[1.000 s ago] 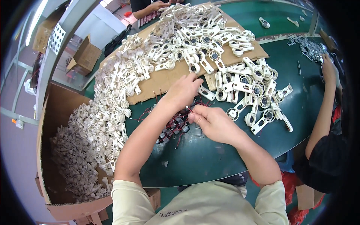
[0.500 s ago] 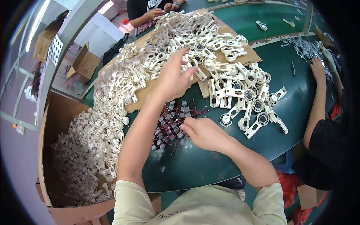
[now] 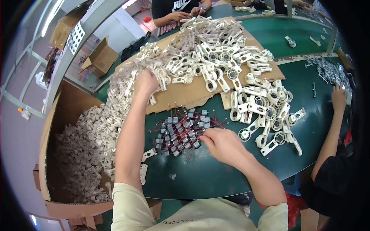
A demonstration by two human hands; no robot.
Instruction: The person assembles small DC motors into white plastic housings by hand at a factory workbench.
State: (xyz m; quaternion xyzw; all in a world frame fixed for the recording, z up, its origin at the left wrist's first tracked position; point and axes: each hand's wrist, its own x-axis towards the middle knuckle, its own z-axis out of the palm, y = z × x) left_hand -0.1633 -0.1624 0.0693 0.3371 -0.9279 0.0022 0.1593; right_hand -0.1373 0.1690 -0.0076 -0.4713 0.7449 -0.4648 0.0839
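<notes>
My left hand [image 3: 146, 82] is curled closed at the left part of a heap of white plastic arm-shaped parts [image 3: 133, 82]. Its fingertips are turned away, so whatever they grip is hidden. On the green table, my right hand [image 3: 223, 144] stays at the right edge of a cluster of small grey motor-like blocks with red wires [image 3: 179, 133]. Its thumb and forefinger are pinched together, and I cannot make out what is between them. Right of the cluster lies another pile of white arms with round ring ends [image 3: 266, 109].
Sheet cardboard [image 3: 185, 96] lies under the far heap. A big carton [image 3: 52, 154] of white parts stands at the left. Across the table a person's hands [image 3: 189, 14] work; at the right, another person's hand [image 3: 339, 98] touches a pile of metal pieces [image 3: 327, 69].
My left hand has moved left, from spread fingers above the middle of the cardboard to a closed hand at the left heap. My right hand stays beside the wired blocks. The view has shifted slightly.
</notes>
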